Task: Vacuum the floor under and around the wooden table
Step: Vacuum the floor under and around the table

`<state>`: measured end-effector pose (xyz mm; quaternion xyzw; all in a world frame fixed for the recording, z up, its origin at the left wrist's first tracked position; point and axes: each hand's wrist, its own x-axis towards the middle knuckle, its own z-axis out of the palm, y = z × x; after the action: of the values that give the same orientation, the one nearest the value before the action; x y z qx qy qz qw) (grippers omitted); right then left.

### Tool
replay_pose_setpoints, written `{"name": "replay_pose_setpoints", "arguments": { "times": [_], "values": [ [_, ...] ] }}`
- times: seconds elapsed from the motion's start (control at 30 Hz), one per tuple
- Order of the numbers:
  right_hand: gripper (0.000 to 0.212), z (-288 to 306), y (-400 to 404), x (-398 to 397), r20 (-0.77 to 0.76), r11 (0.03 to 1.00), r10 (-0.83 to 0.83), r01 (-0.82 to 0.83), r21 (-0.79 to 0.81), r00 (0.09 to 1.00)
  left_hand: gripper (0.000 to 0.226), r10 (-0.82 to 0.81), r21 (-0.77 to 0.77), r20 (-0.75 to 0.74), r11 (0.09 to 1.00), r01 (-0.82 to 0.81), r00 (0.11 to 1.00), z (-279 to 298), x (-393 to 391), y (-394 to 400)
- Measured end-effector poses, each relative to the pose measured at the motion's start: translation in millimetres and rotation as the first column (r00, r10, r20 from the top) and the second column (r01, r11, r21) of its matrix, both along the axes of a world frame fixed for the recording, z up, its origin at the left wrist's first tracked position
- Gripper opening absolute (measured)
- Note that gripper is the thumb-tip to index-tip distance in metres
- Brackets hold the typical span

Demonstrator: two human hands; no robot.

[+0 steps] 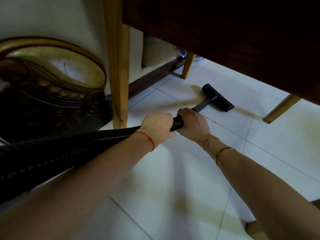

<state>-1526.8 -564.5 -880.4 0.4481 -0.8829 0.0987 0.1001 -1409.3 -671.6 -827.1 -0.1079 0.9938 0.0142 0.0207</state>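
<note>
A black ribbed vacuum hose point(52, 153) runs from the lower left up to a grey wand point(202, 104). The wand ends in a black floor head point(218, 97) lying flat on the white tiled floor point(173, 170) under the dark wooden table point(225, 32). My left hand point(155, 125) grips the hose, and my right hand point(192, 122) grips it just ahead, near the wand's base. Both wrists wear thin bracelets.
Light wooden table legs stand at the left point(117, 66), at the back point(187, 66) and at the right point(280, 108). An ornate dark and gold sofa arm point(52, 84) stands at the left, close to the left leg. A cream cushion point(155, 52) shows behind.
</note>
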Motion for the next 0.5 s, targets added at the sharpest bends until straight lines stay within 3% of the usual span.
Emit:
{"name": "replay_pose_setpoints", "arguments": {
  "times": [0.23,0.5],
  "values": [
    [0.035,0,3,46,-0.131,0.963,0.093,-0.122,-0.242,0.987,0.030,-0.040,-0.047,-0.026,0.998,0.039,0.999,23,55,-8],
    [0.036,8,3,75,-0.282,0.952,0.108,-0.181,-0.248,0.953,0.034,-0.080,-0.083,-0.047,0.994,0.076,0.996,40,92,-10]
  ]
}}
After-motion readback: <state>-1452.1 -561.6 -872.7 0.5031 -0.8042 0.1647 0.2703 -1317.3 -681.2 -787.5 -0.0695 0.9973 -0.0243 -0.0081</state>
